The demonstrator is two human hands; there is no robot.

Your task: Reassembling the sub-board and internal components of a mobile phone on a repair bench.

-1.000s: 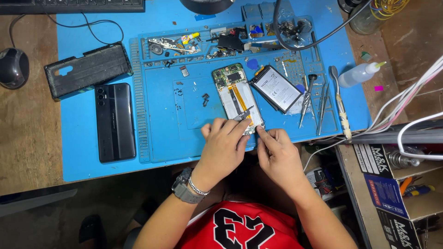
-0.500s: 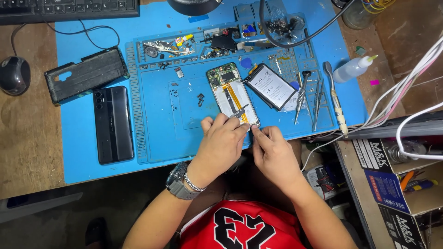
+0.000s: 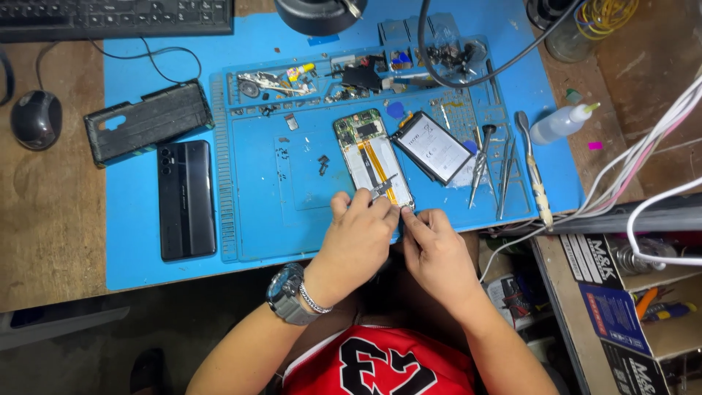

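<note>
An opened phone lies on the blue work mat, its inner frame, white parts and orange flex cable showing. My left hand, with a wristwatch and bracelet, pinches a thin metal tool at the phone's lower end. My right hand rests beside it, fingertips pressed on the phone's bottom corner. A black battery lies tilted just right of the phone. The phone's lower edge is hidden under my fingers.
A black phone back cover and a black case lie at the left. Tweezers and tools sit right of the battery, with a squeeze bottle beyond. A mouse, keyboard, cables and boxes surround the mat.
The view has shifted slightly; both hands stay at the phone's lower end with only small finger movements.
</note>
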